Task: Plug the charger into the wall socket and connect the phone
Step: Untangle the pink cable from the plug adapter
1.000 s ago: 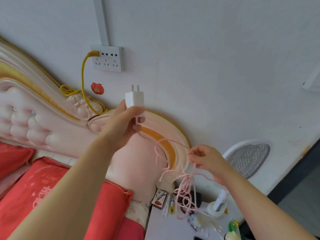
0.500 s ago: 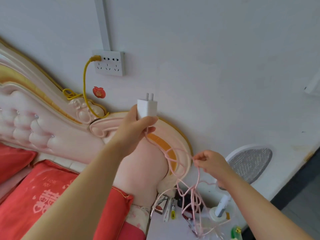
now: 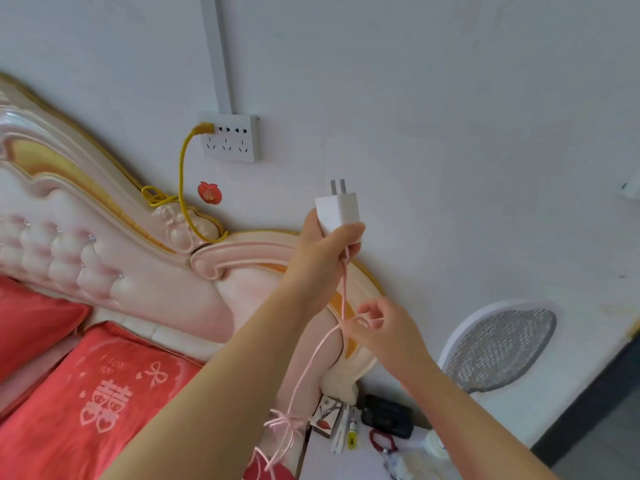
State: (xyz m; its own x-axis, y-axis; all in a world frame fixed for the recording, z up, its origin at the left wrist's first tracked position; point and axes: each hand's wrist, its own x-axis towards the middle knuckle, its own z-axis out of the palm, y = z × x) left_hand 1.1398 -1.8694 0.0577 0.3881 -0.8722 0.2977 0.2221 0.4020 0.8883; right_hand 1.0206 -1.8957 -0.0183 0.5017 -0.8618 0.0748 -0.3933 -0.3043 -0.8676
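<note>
I log: left grip [image 3: 325, 252] holding charger [image 3: 337, 211] | right grip [image 3: 384, 336] pinching cable [image 3: 343, 289] | wall socket [image 3: 230, 138] unreached; both connections outstanding.

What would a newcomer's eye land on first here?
The white charger, prongs up, gripped in the left hand mid-frame, sits below and right of the wall socket, where a yellow cable is plugged in. The right hand pinches the pink cable hanging from the charger, in front of an ornate pink headboard.
</note>
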